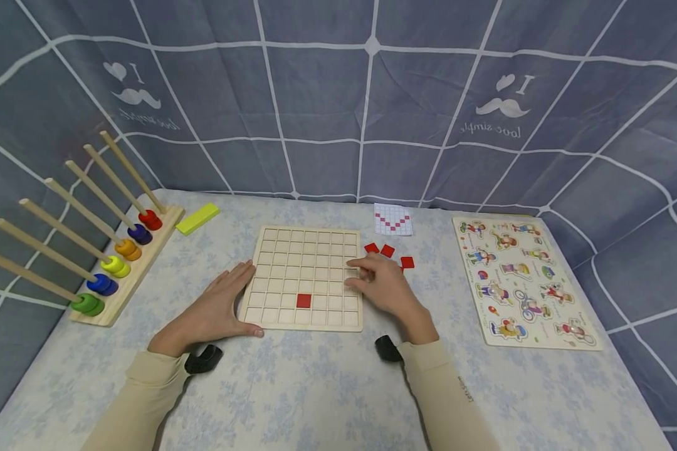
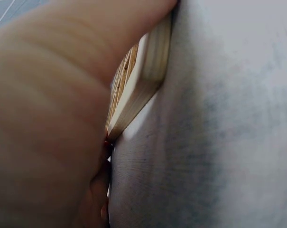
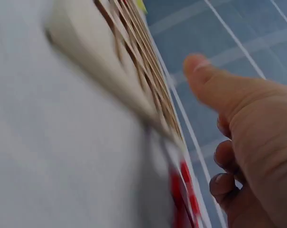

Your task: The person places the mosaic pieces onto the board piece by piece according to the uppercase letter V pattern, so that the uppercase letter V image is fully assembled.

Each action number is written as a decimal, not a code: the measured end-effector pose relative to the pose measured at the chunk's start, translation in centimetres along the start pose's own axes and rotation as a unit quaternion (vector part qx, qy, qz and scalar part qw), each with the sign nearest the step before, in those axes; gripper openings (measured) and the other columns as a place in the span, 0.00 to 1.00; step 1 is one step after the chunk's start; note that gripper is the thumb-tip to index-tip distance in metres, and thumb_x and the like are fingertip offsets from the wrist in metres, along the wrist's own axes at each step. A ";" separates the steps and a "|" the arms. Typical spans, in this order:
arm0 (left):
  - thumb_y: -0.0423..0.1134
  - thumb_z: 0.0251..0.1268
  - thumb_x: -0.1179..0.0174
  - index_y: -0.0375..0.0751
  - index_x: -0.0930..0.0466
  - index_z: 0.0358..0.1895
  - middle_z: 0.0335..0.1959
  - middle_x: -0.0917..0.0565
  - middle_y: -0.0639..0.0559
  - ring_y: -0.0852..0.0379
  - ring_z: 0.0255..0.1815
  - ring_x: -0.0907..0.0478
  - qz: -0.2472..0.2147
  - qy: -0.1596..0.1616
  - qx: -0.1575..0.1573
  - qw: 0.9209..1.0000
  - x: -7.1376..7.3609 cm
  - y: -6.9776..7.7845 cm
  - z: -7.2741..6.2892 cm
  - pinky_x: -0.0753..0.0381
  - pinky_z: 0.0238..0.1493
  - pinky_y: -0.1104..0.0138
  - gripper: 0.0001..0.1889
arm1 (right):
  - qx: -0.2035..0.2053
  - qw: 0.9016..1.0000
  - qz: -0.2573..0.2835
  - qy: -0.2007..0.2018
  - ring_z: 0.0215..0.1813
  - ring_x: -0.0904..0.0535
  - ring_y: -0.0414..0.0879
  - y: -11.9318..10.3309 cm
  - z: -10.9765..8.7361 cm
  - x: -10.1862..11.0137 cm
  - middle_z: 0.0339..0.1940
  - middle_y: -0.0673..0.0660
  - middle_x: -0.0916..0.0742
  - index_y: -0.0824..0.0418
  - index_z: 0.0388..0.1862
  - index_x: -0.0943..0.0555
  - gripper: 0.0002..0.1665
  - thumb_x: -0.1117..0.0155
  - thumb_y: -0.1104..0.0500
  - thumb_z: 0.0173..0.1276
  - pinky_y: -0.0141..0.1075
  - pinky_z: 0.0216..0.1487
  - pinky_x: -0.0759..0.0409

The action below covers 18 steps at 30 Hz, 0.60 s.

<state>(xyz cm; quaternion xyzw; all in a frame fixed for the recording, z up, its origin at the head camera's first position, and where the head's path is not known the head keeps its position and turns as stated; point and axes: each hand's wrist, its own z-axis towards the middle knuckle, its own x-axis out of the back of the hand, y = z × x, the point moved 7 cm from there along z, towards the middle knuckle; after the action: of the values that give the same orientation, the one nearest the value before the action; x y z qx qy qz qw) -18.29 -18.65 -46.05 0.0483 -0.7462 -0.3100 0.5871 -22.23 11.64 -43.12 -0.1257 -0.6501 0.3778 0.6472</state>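
A wooden grid board [image 1: 290, 258] lies flat in front of me, with one red square tile [image 1: 303, 300] in a cell of the second row from the front. My left hand [image 1: 217, 313] rests at its left side, fingers straight along the edge and thumb by the near corner. Over the right edge hovers my right hand [image 1: 386, 285], index finger and thumb apart with nothing seen between them; its other fingers curl loosely. Just beyond that hand lie loose red tiles [image 1: 407, 262], partly hidden by it. Behind them sits a paper pattern card [image 1: 393, 220] with red squares in a V.
At the left stands a wooden peg rack [image 1: 172, 216] with coloured rings on its rods. Near its far end lies a yellow-green block [image 1: 197, 218]. A picture puzzle board [image 1: 488, 335] lies at the right. A blue-grey curtain [image 1: 321, 94] hangs behind the table.
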 end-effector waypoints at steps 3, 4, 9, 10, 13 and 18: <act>0.69 0.38 0.21 0.29 0.55 0.82 0.84 0.53 0.32 0.32 0.84 0.57 0.000 -0.003 0.007 1.000 0.0 -0.1 0.0 0.57 0.81 0.38 0.75 | -0.034 0.999 0.005 0.030 0.31 0.31 0.43 2.9 -0.3 2.5 0.27 0.50 0.24 0.58 0.56 0.12 0.21 0.24 0.55 0.64 0.32 0.34 0.30; 0.68 0.38 0.21 0.29 0.55 0.82 0.84 0.53 0.32 0.32 0.84 0.56 0.000 -0.003 0.008 1.000 0.0 -0.1 0.0 0.57 0.81 0.38 0.74 | -0.045 0.998 0.005 0.038 0.31 0.32 0.43 3.8 -0.5 3.3 0.27 0.51 0.25 0.58 0.56 0.13 0.21 0.24 0.56 0.65 0.33 0.35 0.31; 0.68 0.39 0.21 0.30 0.55 0.82 0.84 0.53 0.33 0.32 0.84 0.56 0.007 -0.004 0.007 1.000 -0.1 -0.1 0.1 0.56 0.81 0.38 0.74 | -0.102 0.993 -0.002 0.065 0.34 0.34 0.47 7.7 -1.8 6.2 0.29 0.53 0.29 0.58 0.61 0.15 0.22 0.27 0.60 0.68 0.39 0.38 0.34; 0.69 0.39 0.22 0.30 0.55 0.82 0.84 0.53 0.34 0.33 0.84 0.56 0.008 -0.003 0.006 1.000 -0.2 -0.1 0.2 0.56 0.81 0.39 0.74 | -0.111 0.992 -0.009 0.063 0.34 0.35 0.47 8.3 -2.0 6.5 0.29 0.54 0.29 0.58 0.62 0.16 0.23 0.28 0.60 0.68 0.39 0.38 0.34; 0.69 0.39 0.22 0.29 0.55 0.82 0.84 0.52 0.32 0.32 0.84 0.55 0.006 0.002 0.001 1.000 -0.1 0.1 0.1 0.55 0.81 0.37 0.73 | -0.128 0.990 -0.024 0.050 0.35 0.34 0.47 9.5 -2.5 6.9 0.31 0.54 0.28 0.59 0.65 0.18 0.25 0.30 0.61 0.70 0.40 0.40 0.35; 0.68 0.39 0.21 0.28 0.54 0.81 0.83 0.51 0.32 0.31 0.84 0.55 0.007 0.007 0.003 1.000 0.0 0.1 -0.1 0.55 0.81 0.37 0.73 | -0.137 0.989 -0.028 0.037 0.36 0.34 0.48 10.2 -2.7 7.0 0.33 0.56 0.27 0.61 0.67 0.20 0.26 0.31 0.61 0.71 0.42 0.41 0.35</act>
<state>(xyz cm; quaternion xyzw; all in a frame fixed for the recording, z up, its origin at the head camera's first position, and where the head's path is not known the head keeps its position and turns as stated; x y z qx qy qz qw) -18.17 -18.60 -45.96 0.0469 -0.7432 -0.3034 0.5945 -23.96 24.05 -44.93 -0.2091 -0.6746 0.2619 0.6577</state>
